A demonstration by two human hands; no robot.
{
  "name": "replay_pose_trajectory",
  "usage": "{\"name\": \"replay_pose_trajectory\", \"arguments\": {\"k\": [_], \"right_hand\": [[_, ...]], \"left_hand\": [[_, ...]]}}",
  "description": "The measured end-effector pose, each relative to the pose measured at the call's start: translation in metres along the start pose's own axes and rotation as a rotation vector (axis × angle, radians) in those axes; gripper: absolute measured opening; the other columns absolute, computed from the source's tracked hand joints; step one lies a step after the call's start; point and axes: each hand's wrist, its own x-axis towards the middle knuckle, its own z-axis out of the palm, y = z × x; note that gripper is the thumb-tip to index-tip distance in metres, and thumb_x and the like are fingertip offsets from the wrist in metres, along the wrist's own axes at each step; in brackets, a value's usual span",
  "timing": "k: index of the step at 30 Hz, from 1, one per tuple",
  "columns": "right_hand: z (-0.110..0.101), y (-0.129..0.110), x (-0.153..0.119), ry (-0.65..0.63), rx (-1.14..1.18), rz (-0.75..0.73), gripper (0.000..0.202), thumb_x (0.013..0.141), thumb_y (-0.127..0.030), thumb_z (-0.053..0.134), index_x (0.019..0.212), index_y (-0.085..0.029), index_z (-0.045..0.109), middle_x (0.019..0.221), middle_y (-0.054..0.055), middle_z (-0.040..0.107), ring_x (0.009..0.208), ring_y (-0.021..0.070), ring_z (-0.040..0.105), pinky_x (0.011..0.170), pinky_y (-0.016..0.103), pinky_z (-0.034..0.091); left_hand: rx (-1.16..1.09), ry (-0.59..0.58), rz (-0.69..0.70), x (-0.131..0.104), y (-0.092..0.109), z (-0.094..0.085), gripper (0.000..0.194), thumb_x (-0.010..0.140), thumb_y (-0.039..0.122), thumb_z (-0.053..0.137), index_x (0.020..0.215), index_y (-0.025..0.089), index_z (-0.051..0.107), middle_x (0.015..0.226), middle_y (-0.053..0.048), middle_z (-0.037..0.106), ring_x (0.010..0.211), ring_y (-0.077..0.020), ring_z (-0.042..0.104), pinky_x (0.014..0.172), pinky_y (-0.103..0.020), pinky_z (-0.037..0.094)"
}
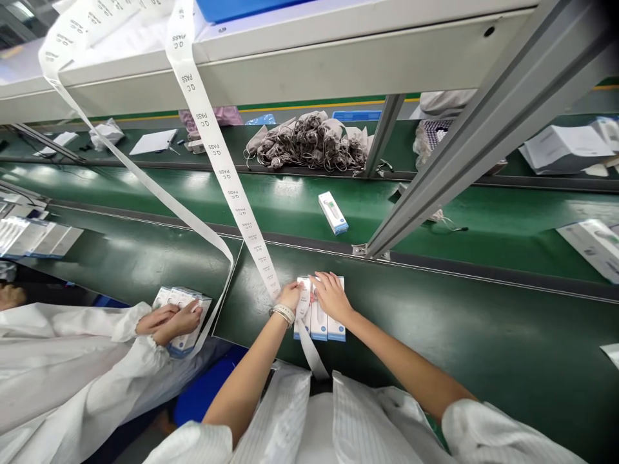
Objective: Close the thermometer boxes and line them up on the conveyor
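Note:
Three white and blue boxes [320, 327] lie side by side on the green work surface in front of me. My left hand [291, 294] is pinched on the label strip [227, 174], which comes down from the shelf and hangs over the front edge below the hand. The strip's lower part crosses the leftmost box. Over the upper part of the boxes lies my right hand [330, 293], its fingers spread and its fingertips near the left and middle boxes. Whether a single label is on a fingertip is too small to tell.
A co-worker's hands [176, 320] hold similar boxes at the left. One box [333, 212] lies on the green belt [285, 193] ahead. A slanted metal post [449, 148] stands to the right, under a shelf [338, 64]. Gray pouches [314, 142] are piled behind.

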Motion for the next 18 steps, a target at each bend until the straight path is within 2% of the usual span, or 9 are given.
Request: {"name": "replay_pose_trajectory", "arguments": {"k": [5, 11, 14, 18], "right_hand": [[0.007, 0.005, 0.004, -0.095, -0.161, -0.102, 0.051, 0.083, -0.010, 0.040, 0.132, -0.021, 0.040, 0.128, 0.014, 0.046, 0.119, 0.0287, 0.038, 0.102, 0.050, 0.025], [0.009, 0.007, 0.004, -0.114, -0.245, -0.117, 0.047, 0.085, -0.014, 0.041, 0.131, -0.025, 0.042, 0.128, 0.013, 0.048, 0.119, 0.0283, 0.039, 0.103, 0.049, 0.022], [0.004, 0.006, 0.006, -0.131, -0.219, -0.124, 0.041, 0.090, -0.028, 0.038, 0.131, -0.026, 0.043, 0.131, 0.013, 0.046, 0.121, 0.0299, 0.036, 0.103, 0.051, 0.019], [-0.003, 0.008, 0.020, -0.249, -0.051, -0.076, 0.048, 0.087, -0.046, 0.041, 0.131, -0.027, 0.042, 0.133, 0.014, 0.042, 0.126, 0.0341, 0.028, 0.102, 0.056, 0.014]], "left_hand": [[0.015, 0.039, -0.003, 0.009, -0.002, -0.001, 0.024, 0.088, 0.033, 0.049, 0.097, 0.012, 0.056, 0.082, -0.002, 0.059, 0.064, -0.0098, 0.057, 0.057, -0.025, 0.050], [0.043, 0.168, 0.041, 0.014, -0.006, -0.009, 0.019, 0.086, 0.030, 0.052, 0.084, 0.011, 0.057, 0.071, 0.001, 0.056, 0.055, -0.0068, 0.051, 0.050, -0.020, 0.046], [0.021, 0.192, 0.064, 0.012, -0.007, -0.016, 0.019, 0.086, 0.029, 0.052, 0.080, 0.011, 0.056, 0.068, 0.002, 0.055, 0.053, -0.0063, 0.050, 0.050, -0.020, 0.045], [-0.021, 0.154, 0.046, 0.010, -0.011, -0.024, 0.020, 0.087, 0.031, 0.051, 0.087, 0.011, 0.056, 0.071, 0.001, 0.056, 0.055, -0.0073, 0.053, 0.051, -0.021, 0.047]]}}
